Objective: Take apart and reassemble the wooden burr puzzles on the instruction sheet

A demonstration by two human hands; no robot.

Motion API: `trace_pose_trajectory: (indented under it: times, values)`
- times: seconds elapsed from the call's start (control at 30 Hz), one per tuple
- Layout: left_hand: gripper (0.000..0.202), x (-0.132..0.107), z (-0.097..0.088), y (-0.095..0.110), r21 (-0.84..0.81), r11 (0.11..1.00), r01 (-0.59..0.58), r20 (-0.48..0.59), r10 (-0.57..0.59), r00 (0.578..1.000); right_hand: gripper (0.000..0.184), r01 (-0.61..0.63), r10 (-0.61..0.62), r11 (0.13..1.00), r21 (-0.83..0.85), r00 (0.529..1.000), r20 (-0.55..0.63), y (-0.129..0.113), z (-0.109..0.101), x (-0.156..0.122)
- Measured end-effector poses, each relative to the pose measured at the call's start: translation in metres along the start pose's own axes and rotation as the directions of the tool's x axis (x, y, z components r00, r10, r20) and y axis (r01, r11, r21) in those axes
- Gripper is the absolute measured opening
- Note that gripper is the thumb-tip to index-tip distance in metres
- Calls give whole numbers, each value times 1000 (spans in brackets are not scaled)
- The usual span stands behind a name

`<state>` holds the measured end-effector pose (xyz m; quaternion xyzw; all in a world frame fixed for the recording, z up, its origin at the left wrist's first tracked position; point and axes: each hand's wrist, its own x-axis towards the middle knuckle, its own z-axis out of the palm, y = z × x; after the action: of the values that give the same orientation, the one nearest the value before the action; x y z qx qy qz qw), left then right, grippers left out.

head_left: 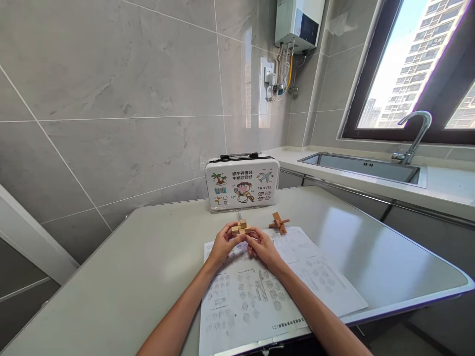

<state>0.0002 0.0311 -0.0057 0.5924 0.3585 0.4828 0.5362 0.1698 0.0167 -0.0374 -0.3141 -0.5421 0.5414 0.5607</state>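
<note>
Between my two hands is a light wooden burr puzzle (242, 227) made of interlocking blocks, held just above the far edge of a printed sheet. My left hand (223, 243) grips its left side, thumb in front and fingers behind. My right hand (262, 245) pinches its right side, with the lower fingers curled under. A darker brown wooden puzzle (279, 224) with crossed sticks lies on the table to the right of my right hand. Under my forearms spreads the instruction sheet (256, 301), printed with small diagrams.
A white cartoon travel case (242, 183) stands upright at the table's (148, 267) back edge. To the right, a counter holds a sink (363, 168) with a faucet (415, 136). A water heater (300, 24) hangs on the tiled wall.
</note>
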Motion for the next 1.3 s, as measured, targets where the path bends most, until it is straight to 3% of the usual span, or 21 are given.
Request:
trace_pose_trajectory:
  times: [0.53,0.73,0.87,1.13,1.3]
  values:
    - [59,-3,5,4,76,996,-45,-73,51,996,39,77,-84,993,-94,994,-64,-1,0,-2]
    - [59,-3,4,5,68,997,-49,-60,53,997,40,74,-77,993,-87,997,-26,-3,-1,-3]
    - [59,-2,3,5,114,992,-53,-82,63,995,44,70,-78,994,-83,992,-97,1,-1,-1]
    - [60,1,-4,-1,103,994,-23,-37,27,999,47,19,-24,997,-81,997,-70,4,-2,2]
    - [48,0,-3,0,246,965,-94,2,96,995,51,13,-17,999,-41,994,-103,4,-5,3]
